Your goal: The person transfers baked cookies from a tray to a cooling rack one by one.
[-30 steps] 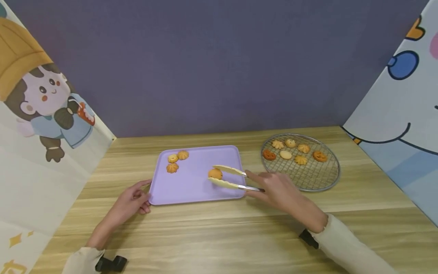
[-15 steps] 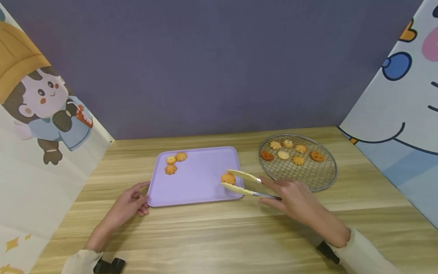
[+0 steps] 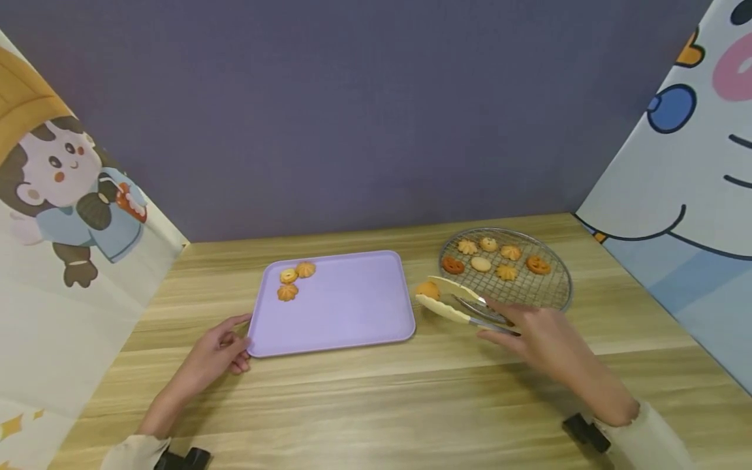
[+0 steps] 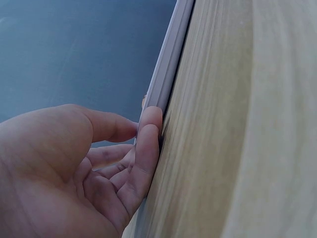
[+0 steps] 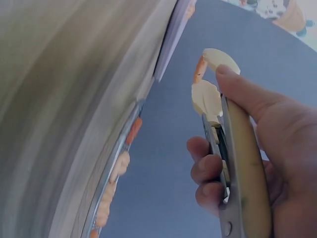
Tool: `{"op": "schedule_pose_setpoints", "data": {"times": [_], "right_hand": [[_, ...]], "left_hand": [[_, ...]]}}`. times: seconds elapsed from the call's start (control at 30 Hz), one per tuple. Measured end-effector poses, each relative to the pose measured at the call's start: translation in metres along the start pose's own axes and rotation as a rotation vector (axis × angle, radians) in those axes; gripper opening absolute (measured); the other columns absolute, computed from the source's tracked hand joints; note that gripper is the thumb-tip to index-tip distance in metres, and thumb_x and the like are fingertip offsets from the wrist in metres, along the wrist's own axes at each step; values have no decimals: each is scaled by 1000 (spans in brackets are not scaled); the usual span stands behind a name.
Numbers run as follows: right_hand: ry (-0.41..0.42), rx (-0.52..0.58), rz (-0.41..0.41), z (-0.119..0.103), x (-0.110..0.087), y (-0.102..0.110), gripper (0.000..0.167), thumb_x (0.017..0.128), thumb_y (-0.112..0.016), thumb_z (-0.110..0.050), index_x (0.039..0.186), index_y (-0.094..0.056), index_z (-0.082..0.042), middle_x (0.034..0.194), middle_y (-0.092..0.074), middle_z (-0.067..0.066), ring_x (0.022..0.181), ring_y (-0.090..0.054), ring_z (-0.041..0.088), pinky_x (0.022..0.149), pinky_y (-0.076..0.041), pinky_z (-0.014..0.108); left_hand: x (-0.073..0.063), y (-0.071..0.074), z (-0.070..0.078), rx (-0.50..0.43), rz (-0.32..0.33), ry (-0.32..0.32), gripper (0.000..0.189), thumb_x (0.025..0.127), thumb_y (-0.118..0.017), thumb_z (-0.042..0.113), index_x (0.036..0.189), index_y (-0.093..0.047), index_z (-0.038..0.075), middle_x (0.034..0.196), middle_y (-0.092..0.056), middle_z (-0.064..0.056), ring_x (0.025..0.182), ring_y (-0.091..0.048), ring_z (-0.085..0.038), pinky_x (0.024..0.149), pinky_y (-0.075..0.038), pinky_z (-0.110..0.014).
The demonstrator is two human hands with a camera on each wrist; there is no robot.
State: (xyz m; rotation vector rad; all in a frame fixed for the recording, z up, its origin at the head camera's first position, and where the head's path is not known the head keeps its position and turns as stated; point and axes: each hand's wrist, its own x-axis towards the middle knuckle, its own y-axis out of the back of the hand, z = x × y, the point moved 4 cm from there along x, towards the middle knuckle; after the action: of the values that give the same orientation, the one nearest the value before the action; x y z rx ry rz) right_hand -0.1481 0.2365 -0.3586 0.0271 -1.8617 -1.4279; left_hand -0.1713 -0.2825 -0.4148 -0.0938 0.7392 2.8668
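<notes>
My right hand (image 3: 543, 343) grips metal tongs (image 3: 449, 311) with cream-coloured tips. Between the tips is a round orange-brown cookie (image 3: 426, 290), held in the gap between the tray and the round wire rack (image 3: 537, 297). The right wrist view shows the cookie (image 5: 199, 69) edge-on, raised off the table, the thumb along one tong arm and curled fingers on the other. At the near left corner of the lilac tray (image 3: 346, 313), my left hand (image 3: 205, 362) pinches the rim, thumb on one side and fingertips on the other. Several cookies (image 3: 287, 292) lie in the tray's far left corner.
The rack bears several cookies, among them flower-shaped ones (image 3: 506, 272), a pale oval one (image 3: 480, 264) and two pretzel-shaped ones (image 3: 538, 265). A dark blue-grey panel (image 3: 376, 117) stands behind the wooden table (image 3: 352, 405). Cartoon-printed walls flank both sides.
My right hand has carried the cookie in the tongs from over the tray rightwards, past its right rim toward the rack. My left hand stays at the tray's corner.
</notes>
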Motion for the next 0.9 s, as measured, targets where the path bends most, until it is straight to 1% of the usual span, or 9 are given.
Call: {"op": "schedule_pose_setpoints", "data": {"times": [0.17, 0.23, 0.43, 0.57, 0.77, 0.9], "right_hand": [[-39, -17, -22, 9, -2, 6, 55, 77, -83, -40, 120, -72, -8, 78, -72, 11, 46, -38, -2, 40, -36, 19], [-45, -30, -25, 12, -2, 8, 55, 77, -83, -40, 120, -73, -9, 70, -68, 6, 45, -32, -4, 38, -32, 17], [-71, -38, -30, 21, -6, 10, 54, 76, -84, -39, 120, -73, -9, 58, -56, -7, 44, -30, -6, 38, -30, 16], [-97, -33, -53, 26, -9, 9, 56, 76, -84, -40, 121, -72, -9, 58, -55, -9, 44, -31, -5, 39, -32, 18], [-154, -63, -105, 37, -14, 8, 59, 77, -82, -43, 124, -71, -9, 51, -35, -14, 42, -26, -1, 38, -28, 20], [-183, -71, -133, 43, -17, 8, 59, 79, -81, -43, 125, -70, -9, 48, -29, -14, 40, -23, 0, 37, -26, 21]], "left_hand": [[1, 0, 0, 9, 5, 9, 56, 100, -55, 1, 150, -32, -6, 80, -62, -15, 64, -67, -23, 57, -61, -32], [1, 1, 0, 15, 6, 7, 56, 100, -55, 1, 150, -32, -6, 79, -62, -16, 64, -66, -23, 57, -61, -32], [1, 1, 0, 17, 7, -6, 55, 100, -55, 2, 150, -32, -7, 79, -63, -16, 63, -66, -22, 57, -61, -32], [0, 0, 0, 11, 2, -8, 56, 100, -55, 3, 150, -32, -8, 80, -63, -15, 63, -66, -22, 57, -60, -32], [0, 0, -1, 11, 3, -2, 55, 100, -55, 3, 150, -32, -7, 79, -63, -15, 63, -66, -22, 56, -60, -32], [2, 1, -2, 14, 4, -2, 55, 100, -55, 3, 150, -33, -7, 79, -63, -15, 63, -67, -22, 57, -61, -32]]}}
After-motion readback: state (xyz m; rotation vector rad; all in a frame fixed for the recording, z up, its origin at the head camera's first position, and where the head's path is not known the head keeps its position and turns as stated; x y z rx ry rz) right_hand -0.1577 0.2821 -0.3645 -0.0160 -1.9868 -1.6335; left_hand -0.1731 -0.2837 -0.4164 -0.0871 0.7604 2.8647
